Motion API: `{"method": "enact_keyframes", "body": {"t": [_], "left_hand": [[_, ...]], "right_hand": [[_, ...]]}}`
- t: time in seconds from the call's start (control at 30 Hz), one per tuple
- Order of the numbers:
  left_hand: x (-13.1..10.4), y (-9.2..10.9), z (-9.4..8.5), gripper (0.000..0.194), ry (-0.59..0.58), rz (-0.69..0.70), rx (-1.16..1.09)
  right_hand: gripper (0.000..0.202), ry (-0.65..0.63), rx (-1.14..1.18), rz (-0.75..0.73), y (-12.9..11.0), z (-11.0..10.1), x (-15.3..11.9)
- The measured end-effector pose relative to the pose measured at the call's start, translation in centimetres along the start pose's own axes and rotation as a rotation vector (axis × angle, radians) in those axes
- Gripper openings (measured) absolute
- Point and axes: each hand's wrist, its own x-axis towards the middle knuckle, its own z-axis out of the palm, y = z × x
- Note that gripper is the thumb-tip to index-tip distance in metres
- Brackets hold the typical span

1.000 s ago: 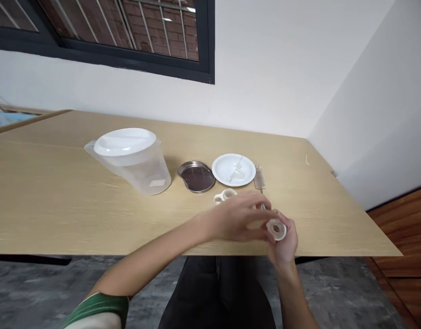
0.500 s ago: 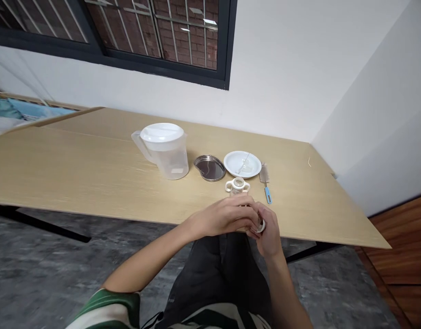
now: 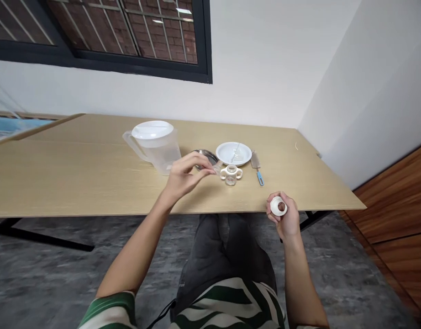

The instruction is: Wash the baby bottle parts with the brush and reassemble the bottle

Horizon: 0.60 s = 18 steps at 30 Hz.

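My left hand [image 3: 190, 172] is raised over the table, its fingertips pinching a small clear nipple [image 3: 217, 168]. Close to that piece, a small clear bottle [image 3: 231, 181] with two cream handles stands upright and uncapped. Near the front edge my right hand [image 3: 288, 217] has its fingers wrapped round a white ring [image 3: 275, 206] with an open centre. Partly behind my left hand lies a kidney-shaped metal tray [image 3: 212, 156]. A white plate [image 3: 221, 156] holding a clear item and a thin stick is beyond the bottle.
A lidded translucent pitcher [image 3: 160, 153] stands on the wooden table [image 3: 76, 183] at left. A brush [image 3: 259, 177] with a blue handle lies right of the bottle. Behind the table are a wall and a barred window. A small white strip [image 3: 296, 146] lies far right.
My hands have come apart. The left moved left and forward with the clear nipple, the right moved right with the white ring. The view has shifted somewhat.
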Motion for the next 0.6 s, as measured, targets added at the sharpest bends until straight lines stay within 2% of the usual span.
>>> {"method": "enact_keyframes", "body": {"t": [0.1, 0.17, 0.23, 0.3, 0.43, 0.6], "left_hand": [[0.8, -5.9, 1.1, 0.019, 0.076, -0.187, -0.008], [1.5, -9.7, 2.4, 0.027, 0.071, -0.321, -0.028], [2.3, -12.9, 3.8, 0.032, -0.017, -0.397, -0.012], [3.4, -15.5, 5.2, 0.035, -0.145, -0.415, 0.092], [5.3, -18.9, 7.5, 0.029, -0.368, -0.419, 0.272], [6.4, -20.9, 8.8, 0.022, -0.466, -0.459, 0.323]], "right_hand": [[0.037, 0.027, -0.01, 0.014, 0.6, -0.7, 0.7], [0.038, 0.037, -0.035, 0.02, 1.1, -0.7, 1.4], [0.039, 0.038, -0.078, 0.017, 1.5, -0.6, 2.4], [0.04, 0.027, -0.127, 0.005, 1.8, -0.6, 3.8], [0.041, -0.008, -0.256, -0.106, 2.0, -0.6, 8.3], [0.042, -0.013, -0.538, -0.331, 2.0, 0.2, 15.7]]}}
